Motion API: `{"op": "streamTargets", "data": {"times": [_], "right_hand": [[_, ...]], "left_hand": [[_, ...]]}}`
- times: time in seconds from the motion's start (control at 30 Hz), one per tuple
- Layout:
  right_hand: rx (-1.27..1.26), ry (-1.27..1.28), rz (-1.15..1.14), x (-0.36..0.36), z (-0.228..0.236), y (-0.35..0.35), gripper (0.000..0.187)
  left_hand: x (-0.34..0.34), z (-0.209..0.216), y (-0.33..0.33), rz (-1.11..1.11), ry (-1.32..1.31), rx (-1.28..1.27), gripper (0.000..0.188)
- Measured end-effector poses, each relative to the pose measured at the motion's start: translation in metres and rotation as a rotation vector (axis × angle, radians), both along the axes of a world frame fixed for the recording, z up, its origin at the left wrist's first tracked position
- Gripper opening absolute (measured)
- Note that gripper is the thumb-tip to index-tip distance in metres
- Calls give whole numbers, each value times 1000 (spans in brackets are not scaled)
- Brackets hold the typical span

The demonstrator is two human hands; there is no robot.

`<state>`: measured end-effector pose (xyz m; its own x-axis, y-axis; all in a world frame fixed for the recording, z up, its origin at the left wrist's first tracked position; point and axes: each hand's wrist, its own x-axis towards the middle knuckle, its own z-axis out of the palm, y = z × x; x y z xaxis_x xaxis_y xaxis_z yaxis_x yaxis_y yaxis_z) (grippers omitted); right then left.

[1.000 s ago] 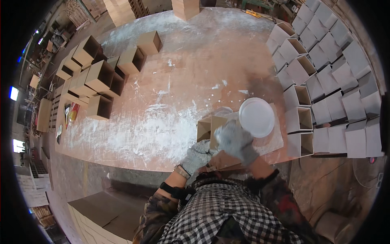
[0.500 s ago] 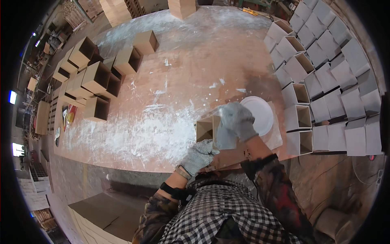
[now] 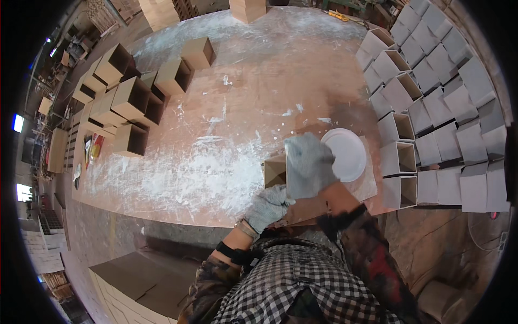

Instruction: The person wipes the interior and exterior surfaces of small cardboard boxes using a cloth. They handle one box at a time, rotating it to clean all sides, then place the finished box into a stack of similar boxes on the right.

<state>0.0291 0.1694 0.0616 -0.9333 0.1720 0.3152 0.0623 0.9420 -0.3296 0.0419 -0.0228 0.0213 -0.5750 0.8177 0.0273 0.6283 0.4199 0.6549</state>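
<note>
An open-ended brown cardboard box [image 3: 274,173] stands at the table's near edge in front of me, its right side pale grey. My left hand [image 3: 268,206], in a grey knit glove, is closed on the box's near lower edge. Against that pale right side lies my right hand [image 3: 314,159], gloved too. Its fingers blend into the grey surface and blur, so whether it holds anything is hidden. Right beside it sits a shallow round white dish [image 3: 349,155] on a sheet of brown paper [image 3: 369,181].
Plain brown boxes [image 3: 129,97] are grouped on the left of the white-smeared table [image 3: 232,129]. Grey-white boxes [image 3: 431,135] stand in rows along the right. Small tools [image 3: 93,147] lie by the left edge; a yellow-handled tool [image 3: 339,15] lies far right. A tall box stack [image 3: 248,9] stands at the back.
My right hand has shifted slightly left and down over the box's pale side. My left hand keeps its hold on the box. The whole view has shifted slightly.
</note>
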Motion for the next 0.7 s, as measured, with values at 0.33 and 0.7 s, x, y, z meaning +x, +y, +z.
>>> {"op": "streamTargets", "data": {"times": [0.33, 0.7], "right_hand": [[-7, 80, 220, 14, -7, -13, 11], [-83, 170, 427, 78, 24, -41, 12]], "left_hand": [[4, -6, -4, -49, 17, 17, 30], [4, -1, 0, -44, -91, 209, 31]]}}
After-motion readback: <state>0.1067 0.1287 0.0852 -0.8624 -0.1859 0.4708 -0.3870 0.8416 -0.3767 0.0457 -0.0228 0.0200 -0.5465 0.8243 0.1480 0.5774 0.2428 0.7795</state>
